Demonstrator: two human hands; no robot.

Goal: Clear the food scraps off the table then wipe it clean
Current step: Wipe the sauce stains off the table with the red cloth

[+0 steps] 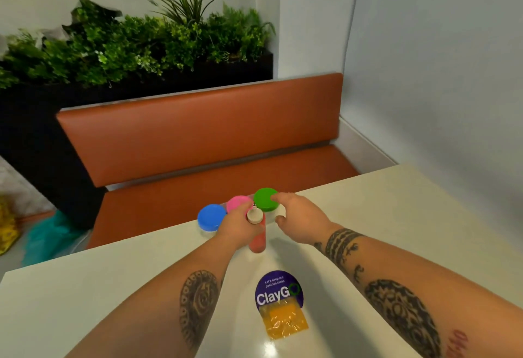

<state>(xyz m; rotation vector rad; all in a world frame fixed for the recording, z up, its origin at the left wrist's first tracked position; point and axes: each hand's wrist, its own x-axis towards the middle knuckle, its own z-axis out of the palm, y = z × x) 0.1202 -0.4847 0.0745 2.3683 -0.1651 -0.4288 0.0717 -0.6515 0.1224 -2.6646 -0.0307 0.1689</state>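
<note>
At the far edge of the pale table (396,230) stand three jars with coloured lids: blue (210,217), pink (237,203) and green (266,198). My left hand (240,226) grips a red squeeze bottle (258,241) with a white nozzle cap, just in front of the pink jar. My right hand (300,216) reaches to the green-lidded jar, fingers on its lid and thumb spread below; the grip looks loose. A yellow plastic sachet (284,319) lies near me, partly over a round purple sticker (278,289).
An orange padded bench (198,134) runs behind the table, with a black planter of green plants (135,43) behind it. A white wall (438,74) closes the right side. Teal and yellow items (48,239) lie on the floor at left.
</note>
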